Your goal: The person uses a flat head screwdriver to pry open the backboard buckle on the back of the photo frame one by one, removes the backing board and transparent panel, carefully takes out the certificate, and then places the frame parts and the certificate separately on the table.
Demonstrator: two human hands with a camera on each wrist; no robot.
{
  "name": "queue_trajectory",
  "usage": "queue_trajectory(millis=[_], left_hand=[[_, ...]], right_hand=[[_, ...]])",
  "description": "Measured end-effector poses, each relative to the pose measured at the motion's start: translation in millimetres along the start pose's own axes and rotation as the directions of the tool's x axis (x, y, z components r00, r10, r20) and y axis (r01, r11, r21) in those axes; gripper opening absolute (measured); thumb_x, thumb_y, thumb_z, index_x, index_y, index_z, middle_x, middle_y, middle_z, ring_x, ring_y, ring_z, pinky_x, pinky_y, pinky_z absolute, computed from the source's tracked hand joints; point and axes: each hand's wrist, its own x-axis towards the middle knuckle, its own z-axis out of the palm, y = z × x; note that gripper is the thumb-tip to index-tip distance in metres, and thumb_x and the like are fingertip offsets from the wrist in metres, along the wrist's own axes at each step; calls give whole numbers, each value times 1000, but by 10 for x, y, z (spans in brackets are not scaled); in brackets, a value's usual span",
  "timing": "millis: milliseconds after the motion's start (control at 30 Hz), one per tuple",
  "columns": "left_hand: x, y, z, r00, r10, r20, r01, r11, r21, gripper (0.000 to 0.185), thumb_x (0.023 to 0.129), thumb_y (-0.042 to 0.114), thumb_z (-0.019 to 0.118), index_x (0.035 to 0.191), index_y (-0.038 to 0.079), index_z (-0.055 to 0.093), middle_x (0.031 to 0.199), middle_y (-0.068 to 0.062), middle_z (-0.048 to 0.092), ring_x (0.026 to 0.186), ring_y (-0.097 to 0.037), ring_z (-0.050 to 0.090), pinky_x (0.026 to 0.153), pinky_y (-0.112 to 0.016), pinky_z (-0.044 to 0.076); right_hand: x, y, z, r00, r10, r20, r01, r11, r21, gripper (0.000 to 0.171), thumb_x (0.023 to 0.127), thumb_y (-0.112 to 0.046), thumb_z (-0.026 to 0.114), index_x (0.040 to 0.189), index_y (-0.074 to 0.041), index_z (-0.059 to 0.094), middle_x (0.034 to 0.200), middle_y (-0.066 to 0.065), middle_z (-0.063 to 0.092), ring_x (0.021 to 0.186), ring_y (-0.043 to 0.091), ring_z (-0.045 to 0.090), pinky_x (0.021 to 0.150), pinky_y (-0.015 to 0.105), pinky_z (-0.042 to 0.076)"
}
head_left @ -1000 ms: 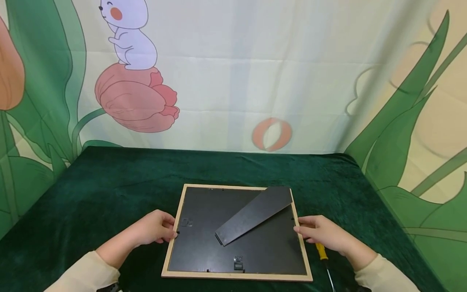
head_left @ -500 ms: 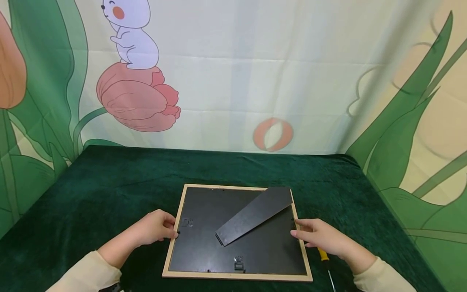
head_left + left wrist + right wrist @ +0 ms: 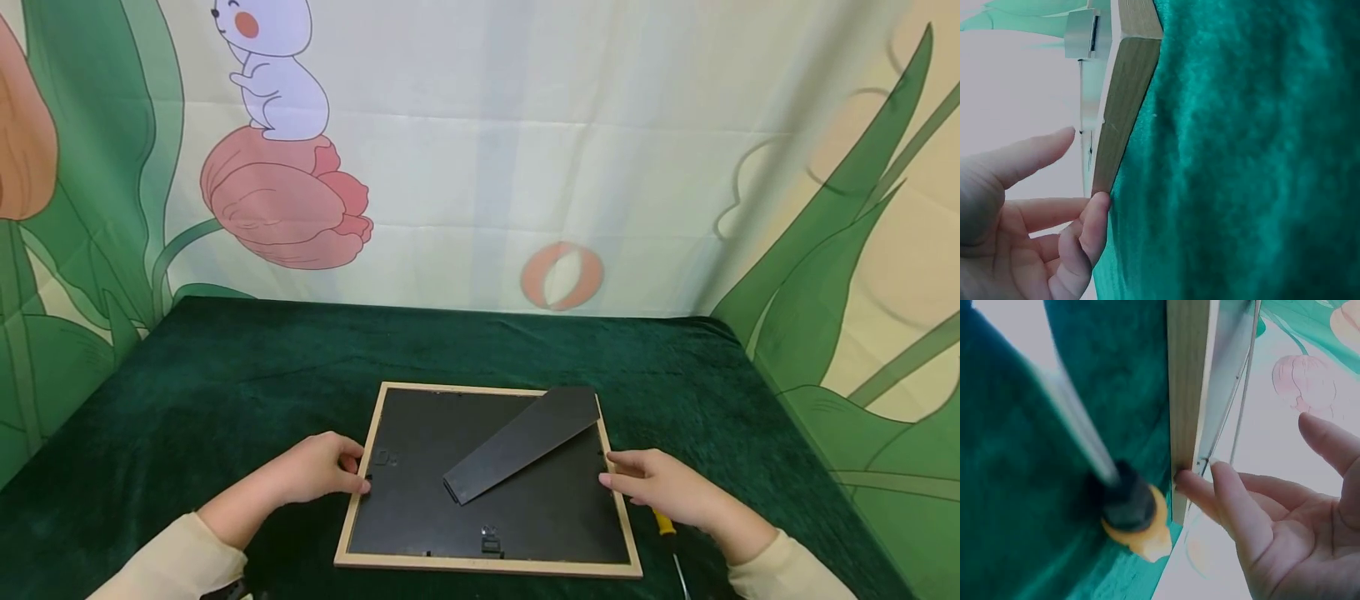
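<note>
A picture frame (image 3: 480,565) with a pale wooden border lies face down on the dark green cloth, its black backing (image 3: 420,517) upward. A long black easel stand (image 3: 525,442) slants across the backing. My left hand (image 3: 324,468) is at the frame's left side. In the left wrist view its fingertips (image 3: 1101,201) touch the wooden side (image 3: 1124,112), and the thumb (image 3: 1041,156) stands off it. At the opposite side is my right hand (image 3: 660,483). In the right wrist view its fingertips (image 3: 1186,481) meet the wooden edge (image 3: 1188,381), thumb (image 3: 1325,440) raised.
A screwdriver (image 3: 663,523) with a yellow handle lies on the cloth right of the frame, partly under my right hand. Green velvet cloth (image 3: 247,358) covers the table. Behind it hangs a printed curtain (image 3: 450,150) with a flower and a white animal.
The frame has dropped slightly and the sheen on its backing has faded. My right hand's fingertips have shifted a little inward over the right edge. My left hand has stayed nearly in place.
</note>
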Motion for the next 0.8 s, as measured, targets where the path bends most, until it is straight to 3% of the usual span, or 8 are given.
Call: queue_trajectory(millis=[100, 200, 367, 467, 600, 700, 800], left_hand=[[-32, 15, -20, 1000, 0, 21, -1, 998, 61, 47, 67, 30, 70, 105, 5, 59, 81, -2, 54, 68, -15, 47, 57, -29, 40], [-108, 14, -15, 999, 13, 36, -17, 991, 135, 68, 64, 43, 69, 117, 4, 51, 105, -8, 51, 88, -19, 47, 70, -37, 43], [-248, 28, 62, 990, 86, 109, -114, 952, 286, 97, 56, 64, 60, 131, 8, 33, 136, -9, 25, 120, -31, 23, 87, -52, 29], [-282, 42, 105, 984, 123, 127, -162, 912, 378, 100, 56, 69, 54, 133, 10, 28, 138, -5, 21, 123, -31, 17, 89, -54, 26], [-273, 60, 123, 985, 143, 97, -172, 865, 471, 101, 54, 69, 57, 131, 8, 32, 136, -5, 26, 121, -30, 23, 88, -53, 27], [-264, 79, 121, 986, 146, 80, -166, 845, 508, 104, 50, 68, 61, 130, 7, 34, 135, -6, 29, 120, -31, 26, 87, -53, 28], [-258, 104, 122, 986, 146, 78, -165, 831, 532, 105, 48, 69, 61, 129, 6, 35, 134, -7, 30, 119, -32, 26, 87, -53, 28]], right_hand=[[-34, 54, -53, 999, -10, -48, 9, 1000, -29, 60, 83, -37, 50, 124, 5, 37, 118, 19, 46, 99, 26, 50, 75, 39, 44], [-81, 132, -112, 991, -13, -136, -4, 992, -126, 58, 81, -39, 52, 121, 2, 42, 118, 17, 46, 101, 27, 48, 77, 39, 43], [-174, 246, -199, 963, -32, -268, -63, 939, -338, 54, 78, -40, 56, 115, -2, 49, 111, 15, 48, 92, 28, 51, 69, 37, 45], [-212, 267, -227, 955, 19, -297, -150, 893, -424, 56, 77, -42, 57, 114, -2, 49, 94, 10, 52, 76, 22, 53, 59, 35, 44], [-234, 285, -215, 956, 128, -266, -251, 826, -505, 64, 74, -50, 55, 113, 0, 48, 73, 1, 52, 59, 13, 48, 52, 31, 40], [-218, 327, -174, 962, 165, -219, -257, 821, -510, 68, 72, -52, 55, 113, 2, 47, 67, 0, 50, 56, 12, 46, 51, 30, 39], [-196, 378, -143, 965, 180, -189, -250, 850, -463, 63, 74, -42, 59, 115, 4, 46, 62, 1, 49, 52, 13, 45, 48, 28, 37]])
